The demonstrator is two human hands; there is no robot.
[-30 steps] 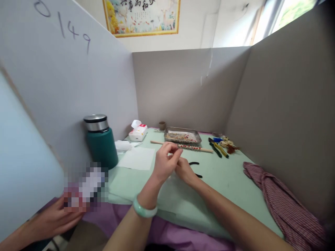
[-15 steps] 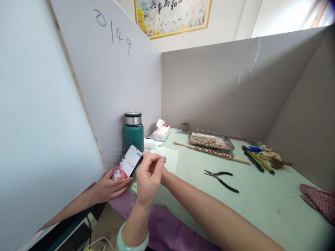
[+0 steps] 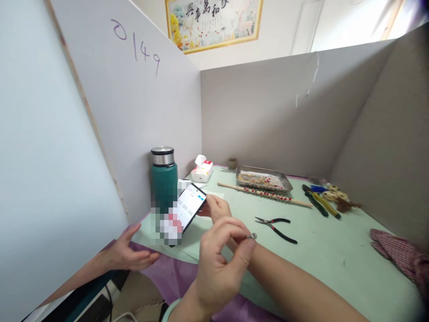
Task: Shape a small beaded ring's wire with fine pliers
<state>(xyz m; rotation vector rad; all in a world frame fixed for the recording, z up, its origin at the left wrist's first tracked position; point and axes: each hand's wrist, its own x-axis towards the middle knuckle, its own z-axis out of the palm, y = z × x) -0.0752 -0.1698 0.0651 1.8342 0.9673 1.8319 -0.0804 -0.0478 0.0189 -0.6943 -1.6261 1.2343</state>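
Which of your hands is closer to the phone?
Right. The right hand holds the phone by its edge; the left hand is lower, apart, pinching a small silvery piece.

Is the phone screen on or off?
On: the phone in the right hand shows a lit white screen with digits; the left hand pinches a small bead.
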